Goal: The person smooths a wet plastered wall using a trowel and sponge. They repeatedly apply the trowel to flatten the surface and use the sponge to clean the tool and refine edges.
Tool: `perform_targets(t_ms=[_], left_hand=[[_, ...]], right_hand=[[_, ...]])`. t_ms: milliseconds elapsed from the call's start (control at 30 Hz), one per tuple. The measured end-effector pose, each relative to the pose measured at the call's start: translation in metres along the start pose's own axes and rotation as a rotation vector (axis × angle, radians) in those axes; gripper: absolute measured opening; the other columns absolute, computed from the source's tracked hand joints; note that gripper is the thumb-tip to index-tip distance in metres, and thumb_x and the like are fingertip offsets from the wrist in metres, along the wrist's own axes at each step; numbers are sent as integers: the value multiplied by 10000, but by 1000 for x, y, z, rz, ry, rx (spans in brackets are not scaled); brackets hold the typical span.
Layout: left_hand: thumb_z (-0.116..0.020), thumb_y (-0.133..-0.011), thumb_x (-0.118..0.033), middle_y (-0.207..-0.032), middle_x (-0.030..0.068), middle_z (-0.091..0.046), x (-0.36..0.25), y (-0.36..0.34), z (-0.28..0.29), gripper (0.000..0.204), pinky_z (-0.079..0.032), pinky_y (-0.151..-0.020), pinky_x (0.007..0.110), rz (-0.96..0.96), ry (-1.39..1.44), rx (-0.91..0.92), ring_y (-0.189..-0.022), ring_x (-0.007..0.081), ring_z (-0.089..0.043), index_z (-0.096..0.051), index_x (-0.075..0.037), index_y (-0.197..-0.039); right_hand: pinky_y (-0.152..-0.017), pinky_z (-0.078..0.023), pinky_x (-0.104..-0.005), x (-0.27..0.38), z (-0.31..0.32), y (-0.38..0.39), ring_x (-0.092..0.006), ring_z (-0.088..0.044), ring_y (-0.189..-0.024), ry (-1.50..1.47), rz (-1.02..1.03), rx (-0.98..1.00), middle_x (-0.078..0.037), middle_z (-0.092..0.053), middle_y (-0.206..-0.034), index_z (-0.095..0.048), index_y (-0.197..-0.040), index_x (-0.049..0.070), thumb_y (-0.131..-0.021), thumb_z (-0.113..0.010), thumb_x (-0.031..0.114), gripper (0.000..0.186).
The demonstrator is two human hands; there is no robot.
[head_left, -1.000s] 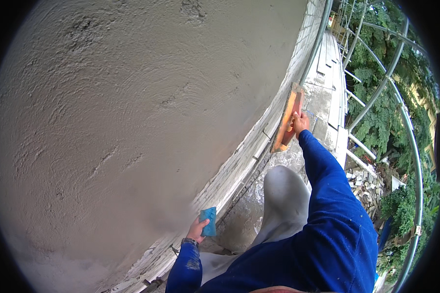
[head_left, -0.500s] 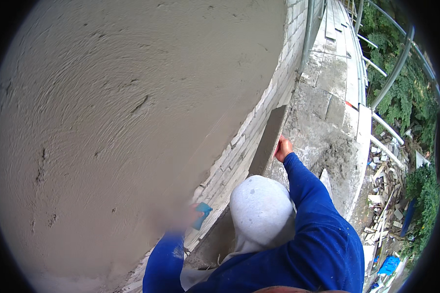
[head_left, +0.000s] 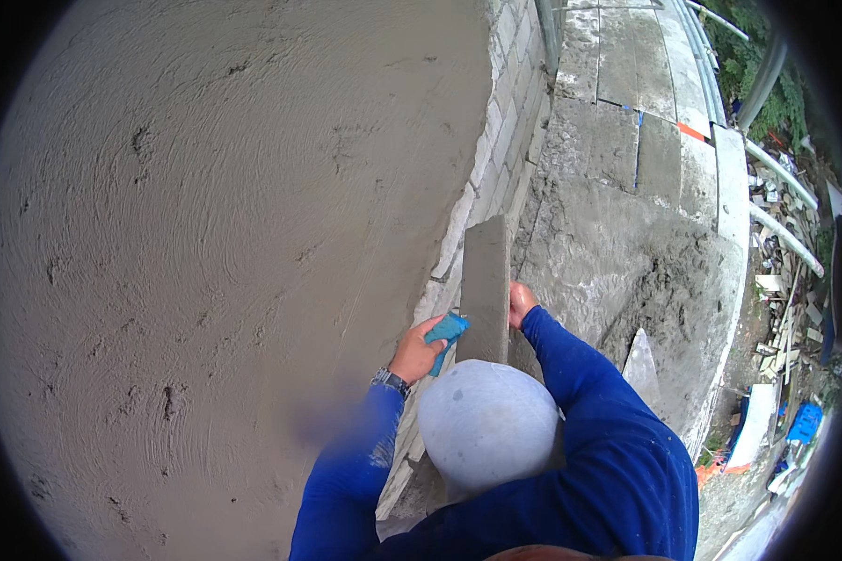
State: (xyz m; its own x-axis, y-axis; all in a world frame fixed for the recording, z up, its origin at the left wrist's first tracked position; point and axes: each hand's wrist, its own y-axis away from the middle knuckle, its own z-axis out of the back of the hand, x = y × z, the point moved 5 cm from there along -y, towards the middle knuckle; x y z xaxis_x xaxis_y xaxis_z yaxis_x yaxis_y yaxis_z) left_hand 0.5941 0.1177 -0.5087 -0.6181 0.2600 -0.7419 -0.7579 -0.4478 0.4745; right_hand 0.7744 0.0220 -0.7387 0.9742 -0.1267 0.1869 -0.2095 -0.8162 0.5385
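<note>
My left hand (head_left: 413, 352) grips a blue sponge (head_left: 449, 335) just left of a long plastering float (head_left: 483, 280), near the exposed block edge of the wall. My right hand (head_left: 519, 305) holds the float from its right side, its fingers partly hidden behind it; the float's broad face, coated in grey mortar, is turned up toward me. The freshly plastered wall (head_left: 234, 234) fills the left of the view, with bare pale blocks (head_left: 501, 122) along its edge. My bent knee (head_left: 486, 430), in light grey cloth, is just below the float.
A narrow plank walkway (head_left: 664, 168), crusted with cement, runs beside the wall, with a pale pointed piece (head_left: 640, 374) lying on it. Metal scaffold tubes (head_left: 776, 234) line the right side. Beyond lie trees (head_left: 784, 103), rubble (head_left: 776, 346) and a blue plastic object (head_left: 804, 423).
My right hand has come down and nearer, turning the float from its orange handle side to its mortar-coated face. My left hand with the sponge has risen toward the float. The view has shifted.
</note>
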Motion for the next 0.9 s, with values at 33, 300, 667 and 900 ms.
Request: perform_targets(t_ms=[33, 300, 667, 900], left_hand=[[-666, -888, -48, -1248, 114, -704, 15, 9, -3, 507, -471, -1018, 313, 61, -37, 57, -1137, 183, -640, -613, -88, -1391], [-664, -904, -114, -1346, 195, -638, -27, -54, 38, 587, -443, -1079, 374, 52, 148, -189, -1264, 321, -601, -503, -81, -1467], [-723, -880, -124, -1311, 204, -653, 179, 110, -8, 604, -462, -1056, 365, 315, -27, 15, -1236, 339, -617, -522, -70, -1447], [-682, -939, -383, -1337, 171, -664, 258, 279, -70, 609, -474, -1024, 397, 666, -64, 343, -1262, 309, -608, -534, -63, -1436]], right_hand=[[-945, -565, -444, -4, 3, -2, -283, -691, -1042, 12, -20, -32, -164, -698, -1188, -616, -1288, 7, -1004, -504, 182, 352], [-888, -586, -434, -17, 21, -24, -276, -704, -1004, 21, -101, -37, -164, -711, -1158, -640, -1245, 1, -1000, -535, 264, 374], [-499, -459, -328, -25, -6, -69, -149, -486, -532, 223, 175, -321, -20, -510, -696, -563, -1007, 86, -1045, -538, 267, 186], [-521, -437, -315, -103, -124, -93, -107, -510, -603, 522, 394, -75, -39, -536, -795, -513, -1082, 37, -1013, -602, 197, 195]])
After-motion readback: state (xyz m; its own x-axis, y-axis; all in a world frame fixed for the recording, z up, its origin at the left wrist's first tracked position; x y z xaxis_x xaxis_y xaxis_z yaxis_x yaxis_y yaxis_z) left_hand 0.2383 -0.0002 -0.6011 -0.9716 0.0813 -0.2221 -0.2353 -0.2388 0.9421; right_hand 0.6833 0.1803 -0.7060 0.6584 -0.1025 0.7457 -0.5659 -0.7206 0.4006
